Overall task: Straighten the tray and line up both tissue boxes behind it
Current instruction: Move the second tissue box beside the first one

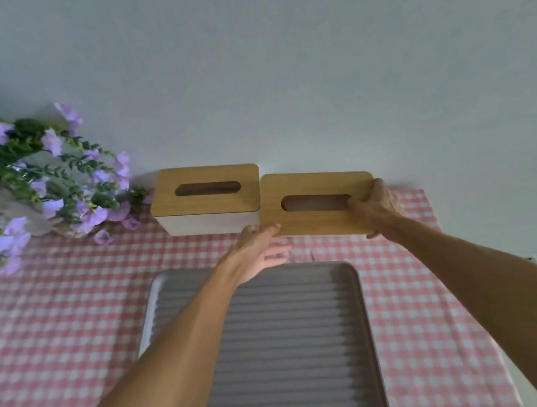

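A grey ribbed tray [356,310] lies on the pink checked cloth, close to me. Behind it, by the wall, stand two tissue boxes with wooden slotted lids. The left tissue box [208,198] rests on the cloth, its white side showing. The right tissue box [316,223] sits beside it, slightly nearer and tilted, and appears lifted a little. My right hand [376,207] grips its right end, thumb on the lid. My left hand [259,248] reaches over the tray, its fingers at the box's near left corner.
Purple artificial flowers [34,183] with green leaves spread over the table's far left, close to the left box. A plain pale wall rises right behind the boxes. The pink checked cloth [71,309] ends near the right table edge.
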